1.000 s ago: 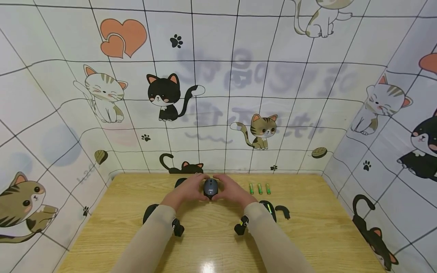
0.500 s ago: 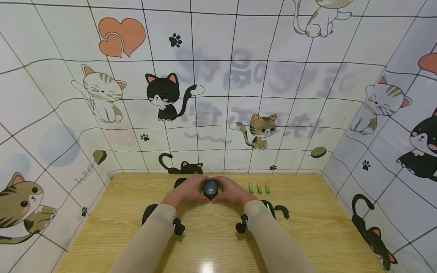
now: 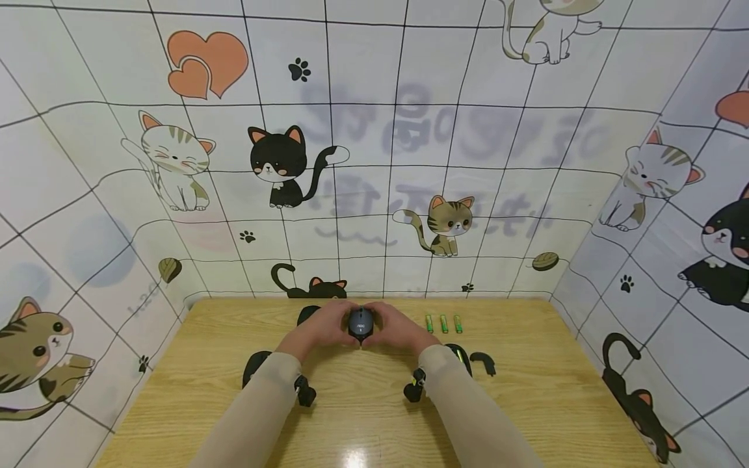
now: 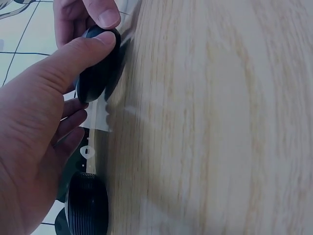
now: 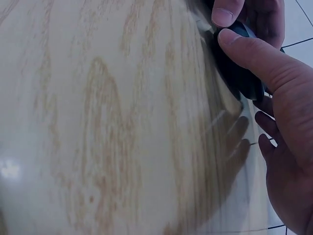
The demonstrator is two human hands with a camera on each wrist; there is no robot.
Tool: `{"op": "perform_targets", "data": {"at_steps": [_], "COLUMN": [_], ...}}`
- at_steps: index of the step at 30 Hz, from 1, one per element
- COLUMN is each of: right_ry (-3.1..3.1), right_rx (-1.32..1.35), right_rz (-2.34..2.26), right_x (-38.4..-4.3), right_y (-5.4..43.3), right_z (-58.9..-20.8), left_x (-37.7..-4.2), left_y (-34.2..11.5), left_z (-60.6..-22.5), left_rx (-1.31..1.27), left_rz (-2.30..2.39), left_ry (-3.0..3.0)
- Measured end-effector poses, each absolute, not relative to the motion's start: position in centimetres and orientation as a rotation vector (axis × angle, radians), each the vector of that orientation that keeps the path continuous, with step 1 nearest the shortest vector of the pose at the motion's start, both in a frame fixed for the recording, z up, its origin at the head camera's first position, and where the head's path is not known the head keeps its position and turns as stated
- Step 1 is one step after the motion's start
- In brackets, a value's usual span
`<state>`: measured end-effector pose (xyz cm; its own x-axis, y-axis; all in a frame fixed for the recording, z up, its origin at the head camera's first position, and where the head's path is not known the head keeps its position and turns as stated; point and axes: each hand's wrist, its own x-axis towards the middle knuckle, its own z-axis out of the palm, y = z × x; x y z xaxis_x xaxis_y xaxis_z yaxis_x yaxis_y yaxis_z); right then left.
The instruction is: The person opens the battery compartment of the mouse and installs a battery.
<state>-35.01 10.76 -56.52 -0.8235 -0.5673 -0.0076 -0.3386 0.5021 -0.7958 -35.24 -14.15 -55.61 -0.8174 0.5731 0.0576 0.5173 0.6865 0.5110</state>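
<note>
A dark computer mouse point(image 3: 361, 324) with a light logo is held between both hands near the back of the table. My left hand point(image 3: 320, 327) grips its left side, the thumb at the near end. From the other side my right hand point(image 3: 400, 329) grips it as well, and both thumbs nearly meet. In the left wrist view the mouse point(image 4: 98, 73) appears tilted on edge close over the tabletop. The right wrist view shows the thumb pressed on the mouse's near end, with the other fingers along its far side.
A second dark mouse point(image 3: 307, 313) lies behind the left hand, and another point(image 3: 256, 364) is partly hidden by the left sleeve. Right of the right wrist lie an opened mouse point(image 3: 461, 357), a curved black cover point(image 3: 484, 362) and three green batteries point(image 3: 444, 324). A cat-print curtain point(image 3: 363, 195) borders the table.
Almost nothing differs. Both hands keep hold of the mouse in the same place, and the whole view has shifted very slightly.
</note>
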Motion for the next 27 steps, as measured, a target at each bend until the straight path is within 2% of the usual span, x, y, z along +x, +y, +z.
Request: {"op": "perform_targets", "data": {"at_steps": [15,27], "right_ry": [2.513,2.557], "right_rx": [-0.732,-0.820], "right_rz": [-1.235,-1.194], "right_x": [-33.7,-32.1], "right_y": [11.4,12.5], "right_z": [-55.0,-54.3], "left_x": [-33.6,-31.8], "left_y": [-14.5,-13.8], "left_z": [-54.9,-55.0], "left_rx": [0.774,0.907], "left_rz": [0.914,1.017], "left_ry": [2.776,2.788]}}
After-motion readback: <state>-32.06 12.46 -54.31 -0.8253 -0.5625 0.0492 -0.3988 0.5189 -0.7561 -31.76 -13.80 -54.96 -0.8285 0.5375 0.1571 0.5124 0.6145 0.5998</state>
